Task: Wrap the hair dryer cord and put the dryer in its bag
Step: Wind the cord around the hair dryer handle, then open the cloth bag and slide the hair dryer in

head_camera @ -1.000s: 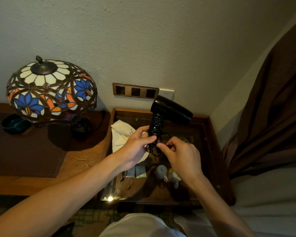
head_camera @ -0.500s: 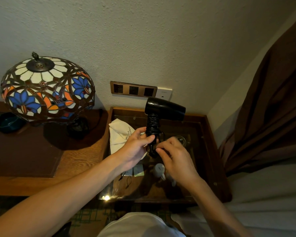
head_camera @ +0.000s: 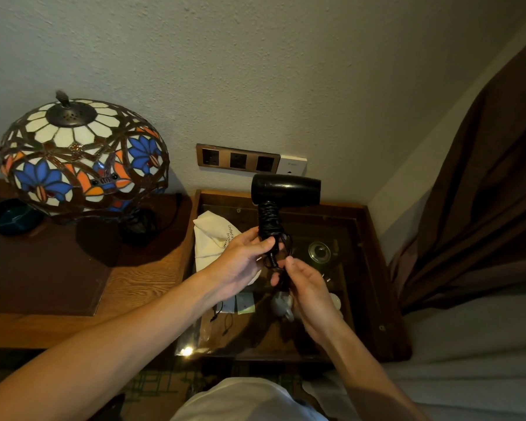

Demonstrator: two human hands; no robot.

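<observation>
A black hair dryer (head_camera: pixel 286 189) is held upright above the glass-topped side table, its barrel pointing right. Its black cord (head_camera: pixel 269 221) is wound in tight coils around the handle, with a loose loop hanging at the bottom. My left hand (head_camera: pixel 243 259) grips the lower handle over the coils. My right hand (head_camera: pixel 305 284) is just below and to the right, fingertips pinching the loose cord end under the handle. The cream cloth bag (head_camera: pixel 211 238) with dark print lies on the table's left side, partly hidden behind my left hand.
A stained-glass lamp (head_camera: pixel 82 159) stands on the wooden desk (head_camera: pixel 140 284) at left, beside a dark bowl (head_camera: pixel 12 215). Wall sockets (head_camera: pixel 237 159) sit behind the dryer. The side table (head_camera: pixel 374 268) holds a glass lid, small packets and white cups. A brown curtain (head_camera: pixel 483 192) hangs at right.
The dryer's barrel has levelled out and swung slightly left. My right hand has dropped a little below the handle, still working the loose cord end; my left hand keeps its grip.
</observation>
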